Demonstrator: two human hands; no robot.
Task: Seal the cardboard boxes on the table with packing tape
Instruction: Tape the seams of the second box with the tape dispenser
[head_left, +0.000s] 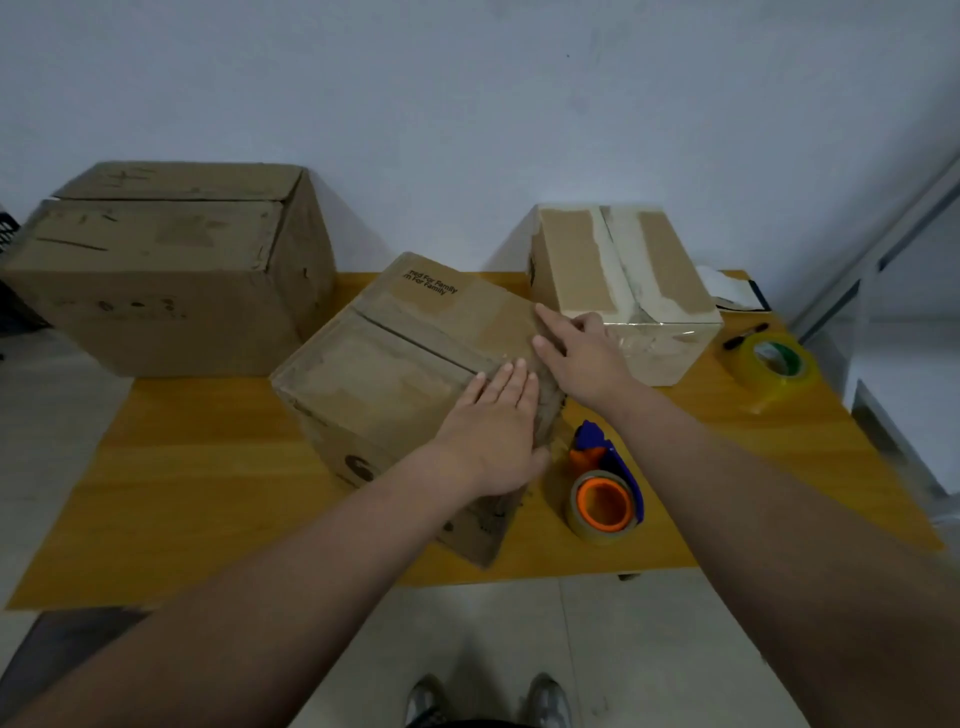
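A brown cardboard box (395, 364) with printed text sits angled in the middle of the wooden table (208, 467); its top flaps meet at a dark seam. My left hand (493, 431) lies flat with straight fingers on the box's near right corner. My right hand (582, 353) presses on the box's right edge, index finger stretched out. A tape dispenser (605, 488) with an orange core and blue handle stands on the table just right of this box. Behind it sits a smaller box (623, 280) with old tape across its top.
A large cardboard box (166, 270) stands at the table's back left. A yellowish tape roll (776, 366) and a black marker (745, 335) lie at the right, with a white paper on a dark pad (727, 291) behind. My shoes (488, 699) show on the floor below.
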